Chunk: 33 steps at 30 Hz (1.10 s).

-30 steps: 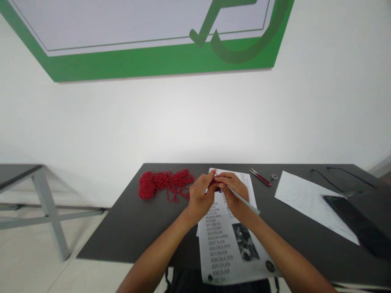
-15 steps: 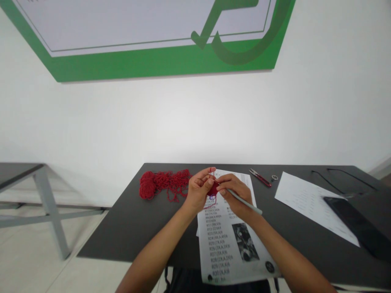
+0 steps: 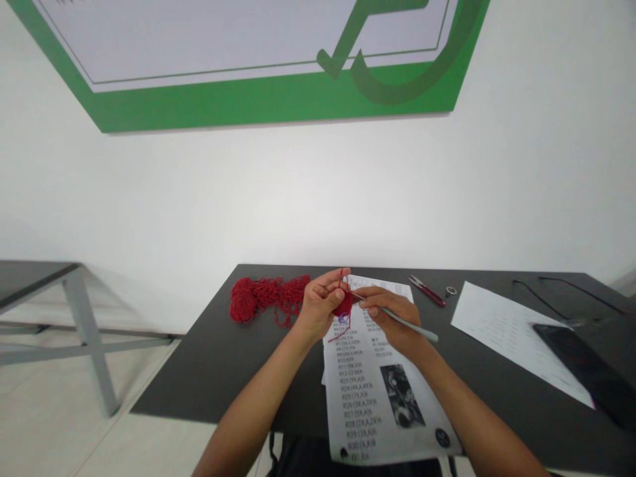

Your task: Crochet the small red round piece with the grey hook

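Between the thumb and fingers of my left hand (image 3: 319, 303) is a small red crochet piece (image 3: 344, 306), with red yarn looped up over the raised index finger. A purple stitch marker (image 3: 343, 318) hangs at the piece's lower edge, beside a loose yarn tail. My right hand (image 3: 396, 318) grips a grey-handled crochet hook (image 3: 410, 324), its metal tip pointing left at the piece's upper edge. Whether the tip sits inside a stitch is too small to tell. Left of my hands lies a loose heap of red yarn (image 3: 271, 295).
Beneath my hands lies a printed pattern sheet (image 3: 358, 397) on the dark table (image 3: 199, 371). To the right are red-handled thread snips (image 3: 427, 290), a small ring (image 3: 450, 291), a white paper (image 3: 501, 331), a black phone (image 3: 581, 364) and eyeglasses (image 3: 546, 298).
My right hand has drawn the hook slightly to the right, away from my left hand. More of the red piece shows. The whole view has shifted a little.
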Each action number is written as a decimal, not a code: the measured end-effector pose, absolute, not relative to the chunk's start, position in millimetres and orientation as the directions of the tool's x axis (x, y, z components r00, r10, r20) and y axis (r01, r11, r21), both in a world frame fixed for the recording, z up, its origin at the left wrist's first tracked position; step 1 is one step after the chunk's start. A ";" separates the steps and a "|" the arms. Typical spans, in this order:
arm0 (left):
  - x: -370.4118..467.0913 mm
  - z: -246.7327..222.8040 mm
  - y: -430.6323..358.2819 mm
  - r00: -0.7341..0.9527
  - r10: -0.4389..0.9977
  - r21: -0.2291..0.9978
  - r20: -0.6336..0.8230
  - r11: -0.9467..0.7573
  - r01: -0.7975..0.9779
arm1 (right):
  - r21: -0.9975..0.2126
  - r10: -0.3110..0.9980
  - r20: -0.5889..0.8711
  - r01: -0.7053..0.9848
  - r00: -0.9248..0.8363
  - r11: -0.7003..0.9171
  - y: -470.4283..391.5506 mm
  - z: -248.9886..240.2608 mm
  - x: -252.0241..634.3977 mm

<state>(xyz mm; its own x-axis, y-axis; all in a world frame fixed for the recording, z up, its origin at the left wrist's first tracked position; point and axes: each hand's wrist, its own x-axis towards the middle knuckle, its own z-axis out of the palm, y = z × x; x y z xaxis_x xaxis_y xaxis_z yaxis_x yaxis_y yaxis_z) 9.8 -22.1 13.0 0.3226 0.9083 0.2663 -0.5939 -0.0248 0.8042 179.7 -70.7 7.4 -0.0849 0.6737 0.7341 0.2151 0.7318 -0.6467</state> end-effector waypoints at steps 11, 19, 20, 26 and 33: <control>11.3 10.1 -22.0 0.348 0.913 0.773 0.213 0.060 -0.632 | -0.723 0.726 0.682 0.062 -0.088 0.688 -71.9 5.0 179.8; 13.2 11.7 -28.8 0.432 0.889 0.702 0.149 0.213 -0.680 | -0.802 0.807 0.585 -0.200 -0.076 0.563 -72.2 -5.6 173.3; 13.7 10.3 -29.3 0.442 0.885 0.696 0.148 0.224 -0.682 | -0.796 0.817 0.573 -0.280 -0.063 0.536 -71.6 -6.3 171.2; 18.8 0.0 -26.3 0.337 0.903 0.816 0.266 -0.026 -0.577 | -0.731 0.890 0.455 -0.561 0.024 0.388 -62.5 -7.6 159.0; 24.4 -4.9 -34.2 -0.015 0.811 0.806 0.585 -0.580 0.117 | -0.820 0.884 0.399 -0.336 0.245 0.463 -55.7 -24.4 151.2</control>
<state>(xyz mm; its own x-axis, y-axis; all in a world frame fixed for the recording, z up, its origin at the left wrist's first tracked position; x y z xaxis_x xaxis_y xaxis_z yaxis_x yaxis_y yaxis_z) 24.4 -34.2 -4.9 -0.0147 0.8108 0.5851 0.1173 -0.5798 0.8063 151.2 -55.7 -24.4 0.2452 0.8837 0.3987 -0.3362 0.4632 -0.8200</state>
